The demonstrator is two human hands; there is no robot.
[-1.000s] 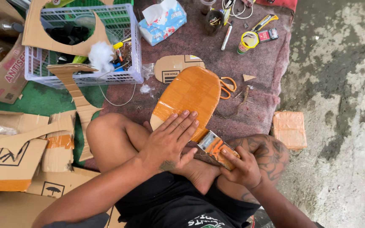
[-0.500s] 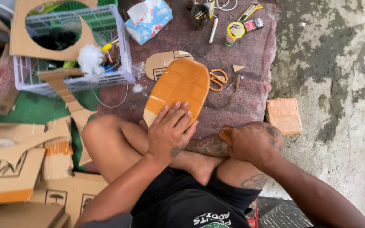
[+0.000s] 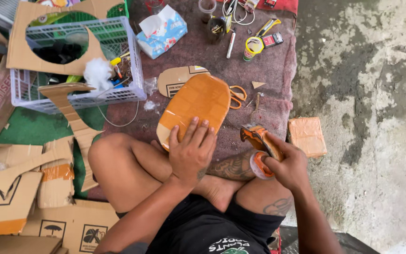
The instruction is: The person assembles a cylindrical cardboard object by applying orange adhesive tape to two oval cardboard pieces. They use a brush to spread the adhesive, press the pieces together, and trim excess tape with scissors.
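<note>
Here, I sat cross-legged on the floor, my left hand [image 3: 191, 153] pressed flat, fingers [image 3: 194, 128] spread and released, on the near end of an orange tape-covered cardboard oval [image 3: 198, 106]. The oval rested against my knee and stretched away over a maroon cloth [image 3: 269, 101]. My right hand [image 3: 285, 164] was clenched around an orange tape dispenser [image 3: 258, 143], just right of the oval. Orange scissors [image 3: 237, 96] lay beside its far edge.
</note>
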